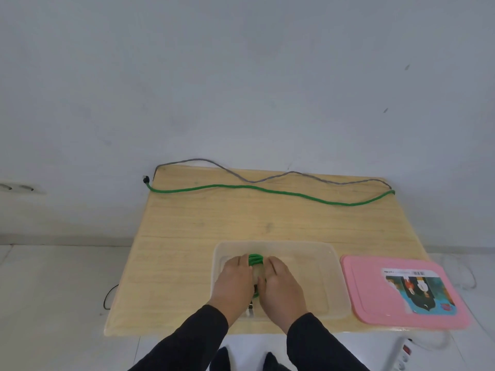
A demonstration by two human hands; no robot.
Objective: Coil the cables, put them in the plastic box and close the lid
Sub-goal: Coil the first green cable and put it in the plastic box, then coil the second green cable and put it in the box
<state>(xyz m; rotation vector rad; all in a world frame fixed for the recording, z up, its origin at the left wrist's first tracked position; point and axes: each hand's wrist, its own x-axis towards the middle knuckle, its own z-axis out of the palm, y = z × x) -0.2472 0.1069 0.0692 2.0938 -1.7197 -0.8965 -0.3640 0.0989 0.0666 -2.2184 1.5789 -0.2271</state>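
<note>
Hands are down inside the translucent rectangular plastic box point(281, 277), which sits on the near part of the pale wood-grain table point(187, 236). The left hand point(235, 283) and the right hand point(282, 286) lie side by side, palms down, with a coiled bundle of green cable point(255, 259) pressed between them; its loops show just past the fingertips and again in the gap between the hands. Both hands look curled onto the bundle rather than spread flat, though how tightly they grip it I cannot tell, since the backs of the hands cover the contact. Something small and dark with a pale tip shows at the near wall of the box below the wrists, perhaps a plug, but it is too blurred to say. I judge the step in hand to be seating this first coil in the box. Two cables are not yet coiled: a long green cable point(267, 189) and a thin grey cable point(267, 179) stretch loose across the far edge of the table, crossing each other, well apart from the box. The flat pink plastic lid point(375, 303) with a printed label lies just beside the box on the right, so the box stands open. The next move probably calls for letting the coil go without it springing apart, then reaching to the far edge for one of the loose cables.
</note>
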